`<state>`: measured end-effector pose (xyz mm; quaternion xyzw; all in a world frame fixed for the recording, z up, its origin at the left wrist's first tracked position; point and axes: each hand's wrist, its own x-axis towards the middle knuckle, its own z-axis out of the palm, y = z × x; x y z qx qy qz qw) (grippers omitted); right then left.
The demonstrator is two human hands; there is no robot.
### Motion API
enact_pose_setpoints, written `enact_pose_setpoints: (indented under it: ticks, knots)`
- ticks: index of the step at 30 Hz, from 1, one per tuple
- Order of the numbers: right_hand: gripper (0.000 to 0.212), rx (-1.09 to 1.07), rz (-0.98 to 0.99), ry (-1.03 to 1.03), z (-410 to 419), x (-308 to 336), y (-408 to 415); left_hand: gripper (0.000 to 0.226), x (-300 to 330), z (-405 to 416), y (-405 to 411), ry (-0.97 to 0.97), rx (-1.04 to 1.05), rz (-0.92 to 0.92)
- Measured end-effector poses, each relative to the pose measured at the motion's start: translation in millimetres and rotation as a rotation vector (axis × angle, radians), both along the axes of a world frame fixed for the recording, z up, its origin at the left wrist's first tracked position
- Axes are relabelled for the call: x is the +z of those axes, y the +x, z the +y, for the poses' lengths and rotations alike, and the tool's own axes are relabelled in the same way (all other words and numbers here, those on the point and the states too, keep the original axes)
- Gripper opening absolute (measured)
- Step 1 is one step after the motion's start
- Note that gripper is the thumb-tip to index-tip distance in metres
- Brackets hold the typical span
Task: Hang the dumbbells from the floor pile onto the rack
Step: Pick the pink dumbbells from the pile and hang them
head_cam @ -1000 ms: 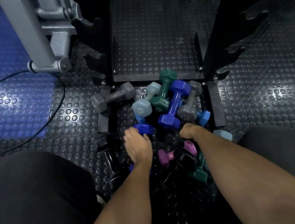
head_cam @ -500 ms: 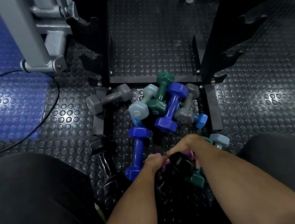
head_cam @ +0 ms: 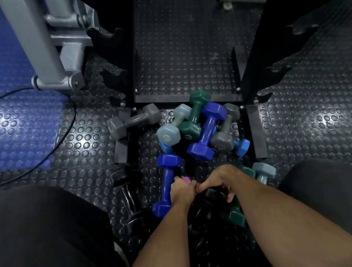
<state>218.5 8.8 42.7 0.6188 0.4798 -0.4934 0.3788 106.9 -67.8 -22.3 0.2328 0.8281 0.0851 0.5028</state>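
Both hands have dropped into the floor pile, left hand (head_cam: 182, 192) curled round a pink dumbbell (head_cam: 185, 180), right hand (head_cam: 216, 180) gripping a black dumbbell (head_cam: 213, 195), ready to lift toward the rack (head_cam: 256, 54).

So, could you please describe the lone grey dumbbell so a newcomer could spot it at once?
Find the black rack standing on the studded floor. At the foot of its left upright lies the grey dumbbell, resting sideways. Unlike the other grey one, it sits apart from the coloured pile.
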Motion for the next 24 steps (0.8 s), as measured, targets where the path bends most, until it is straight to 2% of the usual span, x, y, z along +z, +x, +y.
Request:
enact_pose_setpoints:
  ticks: [4, 11, 17, 20, 23, 24]
  knots:
    - [0.086, 0.010, -0.014, -0.016, 1, -3, -1, 0.051, 9, 1, 1, 0.013, -0.016, 0.065]
    - [0.084, 0.033, -0.029, -0.099, -1, -2, 5, 0.041, 33, 5, 4, 0.118, -0.091, 0.192]
    - [0.091, 0.127, 0.043, 0.008, 1, -1, -4, 0.069, 56, 24, -3, 0.176, -0.241, 0.315]
    - [0.099, 0.179, 0.044, 0.024, 0, -2, -8, 0.075, 60, 27, -7, 0.187, -0.243, 0.387]
    - [0.120, 0.139, -0.005, 0.036, -2, -11, 0, 0.078, 68, 37, -19, 0.210, -0.238, 0.478]
    - [0.118, 0.121, -0.013, 0.030, -2, -12, 3, 0.078, 71, 41, -24, 0.217, -0.219, 0.486]
